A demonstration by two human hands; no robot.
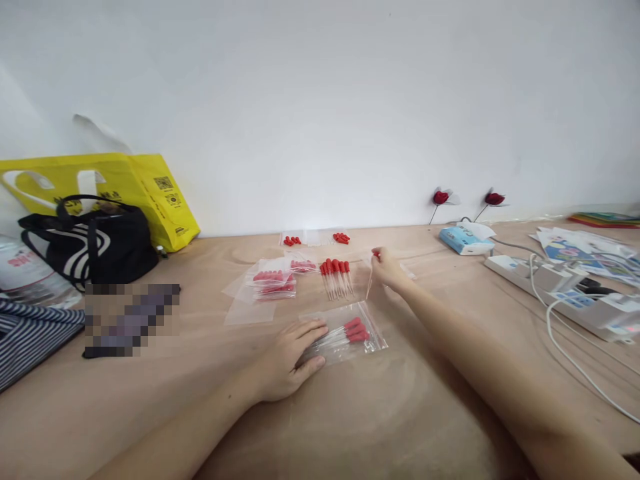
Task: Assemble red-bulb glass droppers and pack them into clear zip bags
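My left hand (290,357) presses on the closed end of a clear zip bag (330,353), in which several red-topped droppers (356,329) lie with their tips toward my fingers. To the right, my right hand (383,267) pinches a single red-topped dropper (369,283) that hangs tip down. Between the hands and farther back lies a row of loose red-topped droppers (337,268). Left of that row is a stack of filled clear bags (275,283), beside flat clear bags (250,313). Two small groups of red bulbs (292,241) rest near the wall.
On the left stand a yellow bag (165,200), a black bag (120,243) and a large clear bottle (30,277). To the right are a blue tissue pack (466,240), a white power strip (575,297) with cables, papers (585,250) and two red flowers (441,197).
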